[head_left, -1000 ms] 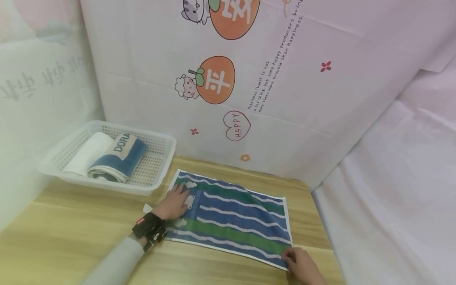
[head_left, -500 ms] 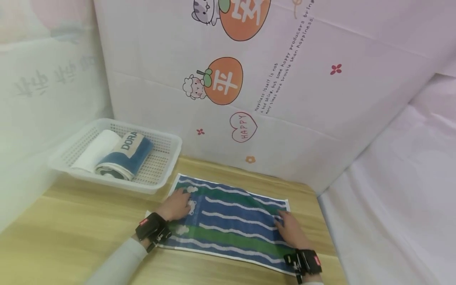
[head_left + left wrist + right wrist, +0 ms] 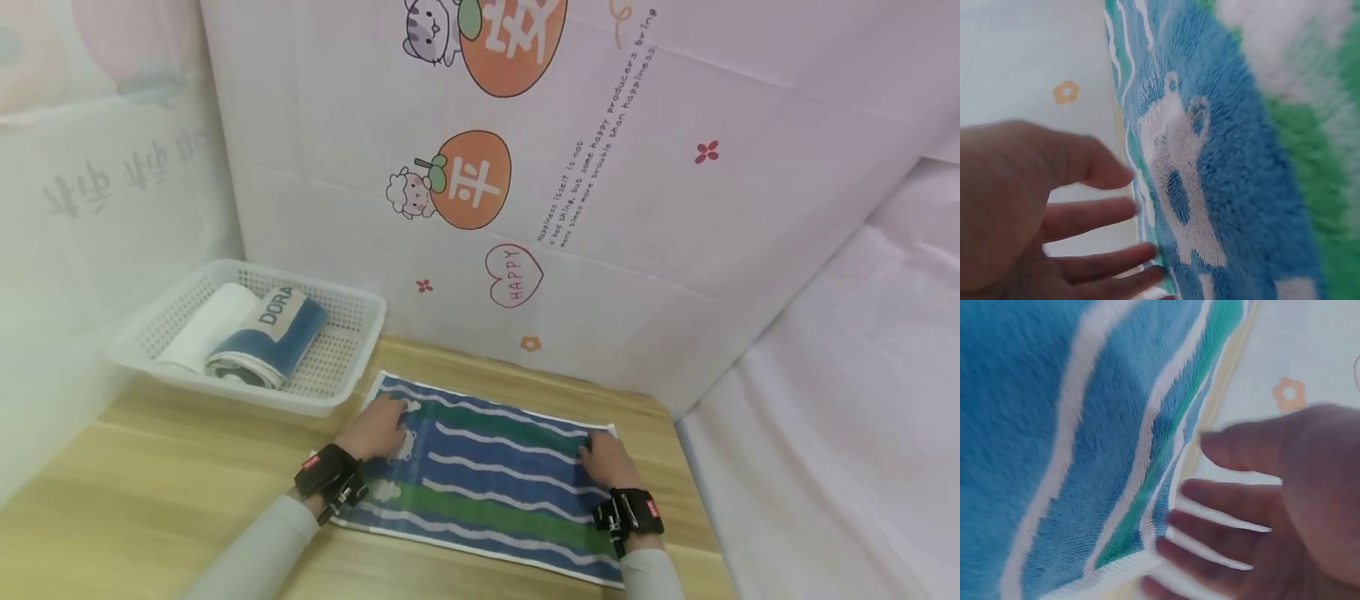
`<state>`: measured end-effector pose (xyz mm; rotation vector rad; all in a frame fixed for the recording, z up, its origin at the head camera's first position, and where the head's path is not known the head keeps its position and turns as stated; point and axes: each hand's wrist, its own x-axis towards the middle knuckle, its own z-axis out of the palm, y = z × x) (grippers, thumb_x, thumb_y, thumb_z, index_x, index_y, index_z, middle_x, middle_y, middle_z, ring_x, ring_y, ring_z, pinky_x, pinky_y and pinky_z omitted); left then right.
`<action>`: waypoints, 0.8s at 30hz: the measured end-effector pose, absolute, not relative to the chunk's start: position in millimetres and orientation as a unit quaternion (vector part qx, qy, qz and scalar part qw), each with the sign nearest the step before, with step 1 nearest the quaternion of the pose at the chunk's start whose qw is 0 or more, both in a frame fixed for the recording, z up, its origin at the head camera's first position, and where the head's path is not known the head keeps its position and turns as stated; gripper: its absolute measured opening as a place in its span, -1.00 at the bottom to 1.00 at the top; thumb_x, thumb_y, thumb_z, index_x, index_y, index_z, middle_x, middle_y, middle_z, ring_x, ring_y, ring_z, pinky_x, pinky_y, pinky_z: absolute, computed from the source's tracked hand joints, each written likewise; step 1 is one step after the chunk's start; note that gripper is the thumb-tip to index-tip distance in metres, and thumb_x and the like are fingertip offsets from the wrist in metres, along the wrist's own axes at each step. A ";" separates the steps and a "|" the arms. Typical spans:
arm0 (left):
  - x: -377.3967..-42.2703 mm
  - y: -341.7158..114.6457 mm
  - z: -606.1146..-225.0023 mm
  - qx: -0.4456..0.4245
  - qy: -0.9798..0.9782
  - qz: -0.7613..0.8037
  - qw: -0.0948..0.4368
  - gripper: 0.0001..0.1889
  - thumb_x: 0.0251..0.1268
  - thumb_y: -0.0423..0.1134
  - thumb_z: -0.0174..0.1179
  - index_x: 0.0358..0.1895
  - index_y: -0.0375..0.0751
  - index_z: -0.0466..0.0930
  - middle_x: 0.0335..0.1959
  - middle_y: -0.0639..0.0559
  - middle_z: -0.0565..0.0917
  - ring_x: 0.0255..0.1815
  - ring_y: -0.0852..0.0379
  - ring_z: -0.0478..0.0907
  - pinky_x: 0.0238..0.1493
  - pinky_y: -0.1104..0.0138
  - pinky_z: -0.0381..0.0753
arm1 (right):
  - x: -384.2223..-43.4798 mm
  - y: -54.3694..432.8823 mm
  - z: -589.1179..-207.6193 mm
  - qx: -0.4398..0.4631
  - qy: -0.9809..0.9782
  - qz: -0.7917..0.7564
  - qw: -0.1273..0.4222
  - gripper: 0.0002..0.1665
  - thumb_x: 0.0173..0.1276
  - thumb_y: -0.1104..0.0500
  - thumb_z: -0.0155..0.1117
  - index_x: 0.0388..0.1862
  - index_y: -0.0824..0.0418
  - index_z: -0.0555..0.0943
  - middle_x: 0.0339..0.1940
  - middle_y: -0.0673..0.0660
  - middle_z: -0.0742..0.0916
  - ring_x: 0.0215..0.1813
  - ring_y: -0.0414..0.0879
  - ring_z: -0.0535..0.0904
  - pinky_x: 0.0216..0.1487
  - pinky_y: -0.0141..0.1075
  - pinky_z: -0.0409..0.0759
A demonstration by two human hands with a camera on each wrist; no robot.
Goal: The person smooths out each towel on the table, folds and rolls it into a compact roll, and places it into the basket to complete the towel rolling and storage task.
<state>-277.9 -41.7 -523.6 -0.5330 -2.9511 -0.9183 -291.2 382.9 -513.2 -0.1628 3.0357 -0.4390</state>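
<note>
A blue and green towel (image 3: 510, 467) with wavy white stripes and a pale bear figure is spread flat on the table. My left hand (image 3: 375, 429) rests on its left end, next to the bear (image 3: 1179, 181). In the left wrist view the fingers (image 3: 1094, 219) are spread and slightly bent, tips at the towel. At the towel's far right corner lies my right hand (image 3: 607, 460). Its fingers (image 3: 1222, 537) are also spread apart in the right wrist view, with the fingertips right at the white hem (image 3: 1107, 575). Neither hand grips anything.
A white perforated basket (image 3: 367, 333) stands at the back left, holding a rolled white towel (image 3: 210, 325) and a rolled blue towel (image 3: 300, 333) lettered DORA. The wooden table (image 3: 187, 475) meets a printed white curtain (image 3: 622, 333) at the back and white cloth on both sides.
My right hand has let go of the near right corner and moved away from me along the right edge to the far corner. The left hand stays on the left end.
</note>
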 end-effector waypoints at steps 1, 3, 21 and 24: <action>-282.9 -40.5 -524.4 -0.175 -0.938 -0.297 0.020 -0.59 0.24 -0.46 0.16 0.16 -0.56 0.53 0.09 -0.43 0.60 0.16 -0.33 0.54 0.24 -0.10 0.56 | -295.8 384.9 -514.3 -0.058 0.987 -0.147 0.020 -0.64 0.46 0.29 0.16 0.09 0.55 0.57 -0.03 0.46 0.70 -0.01 0.30 0.65 0.05 0.17 0.61; -293.6 -37.9 -525.9 -0.180 -0.936 -0.299 0.044 -0.60 0.27 -0.51 0.13 0.19 -0.54 0.52 0.14 -0.43 0.58 0.20 -0.34 0.53 0.27 -0.09 0.54 | -306.1 389.3 -518.6 -0.079 0.985 -0.154 -0.008 -0.61 0.45 0.33 0.15 0.16 0.56 0.54 0.09 0.50 0.65 0.13 0.37 0.59 0.15 0.21 0.57; -350.8 -29.5 -533.2 -0.122 -0.978 -0.164 -0.036 -0.74 0.24 -0.41 0.25 0.00 -0.25 0.61 0.00 -0.25 0.57 0.12 -0.25 0.46 0.13 -0.17 0.52 | -330.7 404.1 -530.7 -0.119 0.982 -0.149 -0.010 -0.82 0.29 0.36 0.38 -0.14 0.38 0.66 -0.21 0.26 0.71 -0.12 0.14 0.64 -0.02 0.09 0.62; -352.1 -30.9 -525.1 -0.130 -0.977 -0.164 -0.040 -0.78 0.19 -0.40 0.29 -0.09 -0.21 0.61 -0.09 -0.17 0.58 0.02 -0.18 0.49 0.07 -0.11 0.54 | -329.3 407.1 -526.4 -0.126 0.981 -0.149 -0.023 -0.88 0.24 0.37 0.43 -0.24 0.31 0.68 -0.28 0.19 0.73 -0.18 0.10 0.66 -0.08 0.05 0.64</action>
